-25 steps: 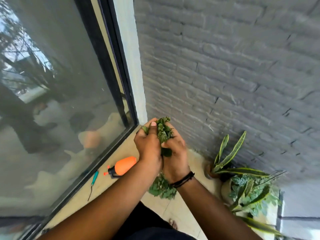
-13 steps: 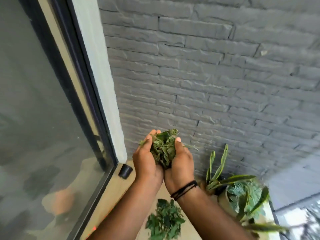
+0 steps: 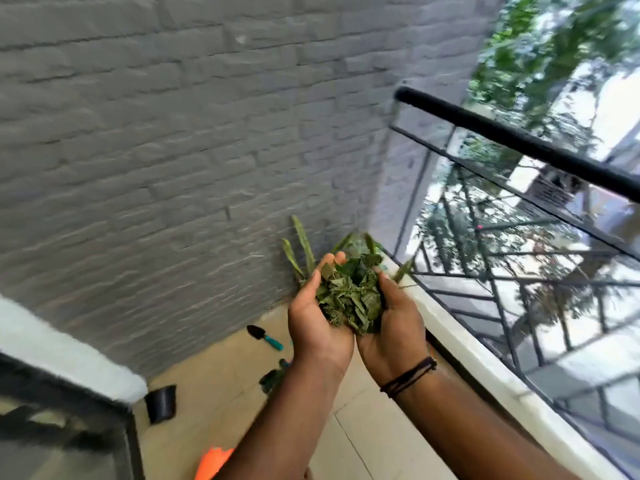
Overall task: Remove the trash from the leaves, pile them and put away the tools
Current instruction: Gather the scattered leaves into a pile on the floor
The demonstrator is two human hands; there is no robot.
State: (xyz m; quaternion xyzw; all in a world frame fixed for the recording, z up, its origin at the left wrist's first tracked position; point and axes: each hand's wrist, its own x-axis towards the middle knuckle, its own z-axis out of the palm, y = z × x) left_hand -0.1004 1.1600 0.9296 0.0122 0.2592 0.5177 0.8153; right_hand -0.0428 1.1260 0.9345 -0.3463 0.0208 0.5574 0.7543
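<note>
The left hand [image 3: 317,327] and right hand [image 3: 393,327] are cupped side by side, palms up, fingers curled round a clump of leaves [image 3: 349,296] heaped between them. The leaves are crumpled, green and dry-looking. Below on the beige tile floor [image 3: 214,375] lies a trowel [image 3: 265,336] with a dark blade and teal handle, near the grey brick wall [image 3: 173,133].

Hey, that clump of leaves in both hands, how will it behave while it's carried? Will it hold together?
The leaves are probably very light: they are small, crumpled pieces heaped loosely. The clump likely won't hold together on its own, since the left hand and right hand cup it from both sides. Bits may well slip out at the open top or between the palms.
</note>
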